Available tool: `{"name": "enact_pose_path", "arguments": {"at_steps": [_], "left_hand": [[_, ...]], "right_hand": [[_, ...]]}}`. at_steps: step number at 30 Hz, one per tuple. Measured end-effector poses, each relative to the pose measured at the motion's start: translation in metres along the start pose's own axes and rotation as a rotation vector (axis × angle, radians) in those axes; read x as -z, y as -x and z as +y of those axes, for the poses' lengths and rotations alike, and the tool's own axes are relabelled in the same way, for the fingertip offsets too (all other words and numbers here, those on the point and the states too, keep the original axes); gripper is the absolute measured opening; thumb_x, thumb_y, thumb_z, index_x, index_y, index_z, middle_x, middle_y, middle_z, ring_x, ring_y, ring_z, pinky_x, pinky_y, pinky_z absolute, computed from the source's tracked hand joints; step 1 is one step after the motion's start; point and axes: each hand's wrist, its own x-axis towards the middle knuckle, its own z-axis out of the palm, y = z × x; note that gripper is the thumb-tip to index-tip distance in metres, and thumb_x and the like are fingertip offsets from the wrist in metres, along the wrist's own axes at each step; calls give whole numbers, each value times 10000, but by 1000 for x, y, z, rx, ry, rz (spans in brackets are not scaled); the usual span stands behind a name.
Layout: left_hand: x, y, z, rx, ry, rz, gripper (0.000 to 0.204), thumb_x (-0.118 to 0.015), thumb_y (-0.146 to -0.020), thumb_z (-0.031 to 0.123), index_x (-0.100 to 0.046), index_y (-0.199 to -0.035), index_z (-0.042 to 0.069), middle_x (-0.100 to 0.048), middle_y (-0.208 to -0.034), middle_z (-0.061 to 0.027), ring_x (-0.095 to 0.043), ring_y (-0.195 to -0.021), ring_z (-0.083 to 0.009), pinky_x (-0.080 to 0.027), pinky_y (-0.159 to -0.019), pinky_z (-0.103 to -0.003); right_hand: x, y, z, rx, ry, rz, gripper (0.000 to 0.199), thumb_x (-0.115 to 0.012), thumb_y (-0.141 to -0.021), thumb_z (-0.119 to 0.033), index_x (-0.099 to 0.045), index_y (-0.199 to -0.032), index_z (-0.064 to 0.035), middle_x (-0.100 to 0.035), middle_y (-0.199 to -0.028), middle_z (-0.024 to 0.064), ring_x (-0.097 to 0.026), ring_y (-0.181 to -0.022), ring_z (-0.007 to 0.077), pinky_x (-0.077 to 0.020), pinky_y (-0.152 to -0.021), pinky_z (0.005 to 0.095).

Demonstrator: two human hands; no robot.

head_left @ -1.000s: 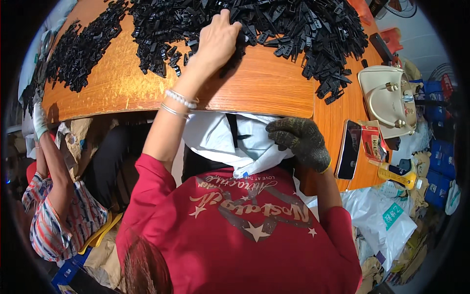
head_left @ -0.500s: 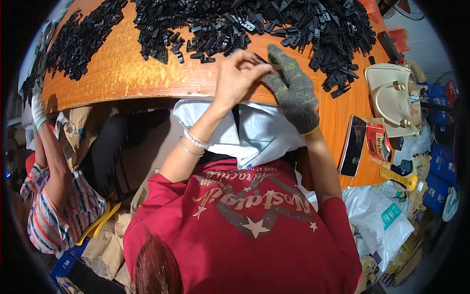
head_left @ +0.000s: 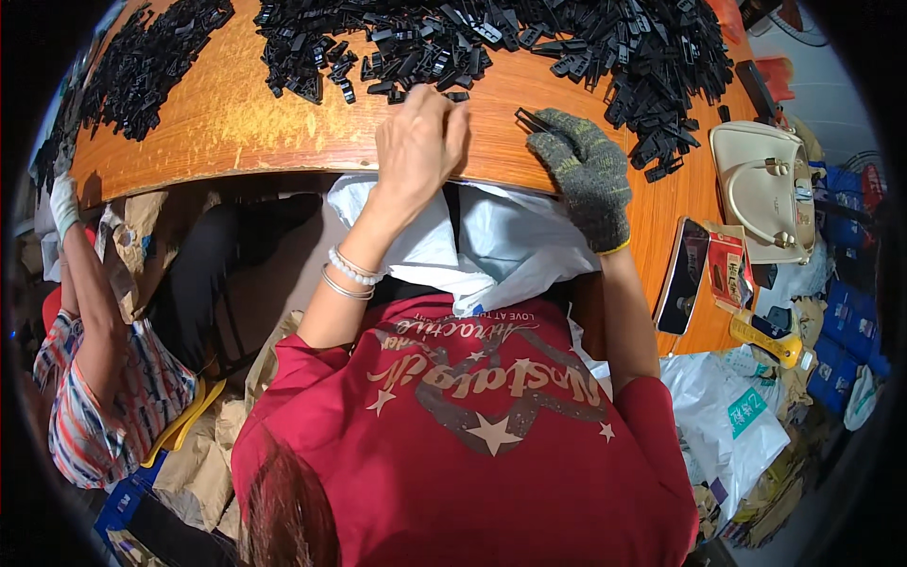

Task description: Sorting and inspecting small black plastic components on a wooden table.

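Note:
My bare left hand [head_left: 420, 142], with bracelets at the wrist, is curled at the near edge of a large heap of small black plastic parts [head_left: 416, 52]. Its fingertips are mostly hidden behind the hand, so what they grip does not show. A dark part [head_left: 456, 96] lies right by its fingers. In a grey knitted glove, my right hand [head_left: 586, 175] rests over the table near its front edge. Between its thumb and fingers it pinches a slim, forked black plastic part [head_left: 533, 120], which sticks out to the left.
A smaller black heap [head_left: 156, 71] lies at the far left of the wooden table [head_left: 227, 142]. Right of me are a phone [head_left: 682, 279], a red box [head_left: 727, 269] and a cream handbag [head_left: 761, 194]. A white bag [head_left: 515, 231] hangs below the table edge. Another person [head_left: 113, 378] works at left.
My hands have moved apart. The left went from beside the glove to the heap's edge, turning knuckles up; the right shifted slightly right and nearer, with the forked black part in it.

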Motion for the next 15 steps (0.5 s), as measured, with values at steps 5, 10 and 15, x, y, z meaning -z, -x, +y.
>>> {"name": "enact_pose_path", "arguments": {"at_steps": [5, 10, 15], "left_hand": [[9, -12, -5, 96, 129, -100, 160, -657, -817, 109, -598, -882, -25, -577, -835, -171, -602, -733, -358, -486, -644, -418], [-3, -9, 2, -125, 168, -310, 114, -601, -803, 52, -632, -905, 10, -576, -888, -150, -608, -788, -351, -488, -682, -430], [-8, -5, 8, -63, 324, -398, 138, -591, -790, 8, -627, -922, -8, -564, -907, -136, -602, -814, -345, -483, -717, -427]], "right_hand": [[4, -2, -4, 4, -17, 2, 215, -674, -803, -132, -704, -1004, -63, -667, -1077, 114, -647, -927, 277, -523, -764, 376], [5, 1, -2, -19, -31, -28, 208, -675, -805, -160, -710, -987, -68, -671, -1070, 93, -648, -921, 259, -524, -751, 366], [14, 1, 8, 88, 5, -150, 206, -672, -805, -196, -712, -992, -120, -676, -1056, 71, -644, -893, 264, -520, -749, 375]]}}
